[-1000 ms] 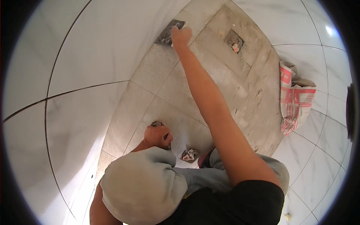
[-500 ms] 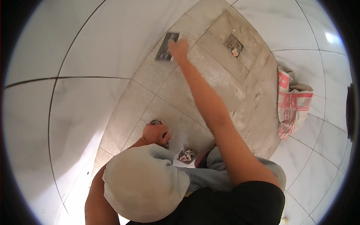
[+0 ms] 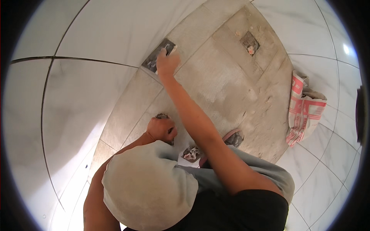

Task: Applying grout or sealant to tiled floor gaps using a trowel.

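Right hand: fingers grasping edge of dark rectangular plate, thumb extending onto its face; fingers partly blurring. Plate lying over floor tile, just beside left wall tile; whether fully touching floor, cannot tell. Left hand: fingers curling into fist ahead of left knee; whether gripping anything, cannot tell. Crumpled wad lying near left hand. Shoe showing beyond right forearm. Farther out: square floor recess holding pale fragment; red-and-white sack standing at right wall.

Bright lower left; glare on right wall; edges curved, dark.
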A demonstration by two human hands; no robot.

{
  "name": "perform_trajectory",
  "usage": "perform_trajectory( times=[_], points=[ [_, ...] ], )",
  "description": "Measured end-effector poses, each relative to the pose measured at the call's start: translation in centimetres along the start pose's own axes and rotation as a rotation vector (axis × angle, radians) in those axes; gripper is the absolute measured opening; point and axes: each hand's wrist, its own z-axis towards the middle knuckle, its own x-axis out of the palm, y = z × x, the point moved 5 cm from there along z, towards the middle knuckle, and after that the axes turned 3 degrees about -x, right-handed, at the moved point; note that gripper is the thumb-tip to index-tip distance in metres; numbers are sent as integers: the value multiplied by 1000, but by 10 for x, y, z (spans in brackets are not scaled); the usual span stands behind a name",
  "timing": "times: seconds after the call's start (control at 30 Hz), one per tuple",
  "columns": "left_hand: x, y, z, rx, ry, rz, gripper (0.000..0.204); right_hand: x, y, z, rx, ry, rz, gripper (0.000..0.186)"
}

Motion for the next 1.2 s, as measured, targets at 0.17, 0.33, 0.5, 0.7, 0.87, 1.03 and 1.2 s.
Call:
perform_trajectory(
  times=[0.17, 0.33, 0.5, 0.7, 0.87, 1.03, 1.2],
  points=[
    [5, -3, 3, 16, -24, -11, 20, -9, -45, -10, -109, -63, -171, 36],
    [-2, 7, -5, 6, -6, -3, 17, 12, -3, -29, 6, 10, -35, 33],
    [5, -1, 3, 9, -16, -38, 18, -12, -34, -20, -71, -33, -73, 30],
    [-1, 10, -9, 2, -19, -31, 20, -8, -11, -39, 89, 87, 20, 30],
    [4, -9, 3, 50, -17, -29, 20, -8, -40, -3, 118, -7, -70, 34],
    [-3, 8, -7, 0, 4, 27, 21, -7, -17, -22, 134, 124, -75, 36],
    [7, 1, 4, 22, -20, 1, 20, -16, -8, -3, 93, -3, -20, 33]
  ],
)
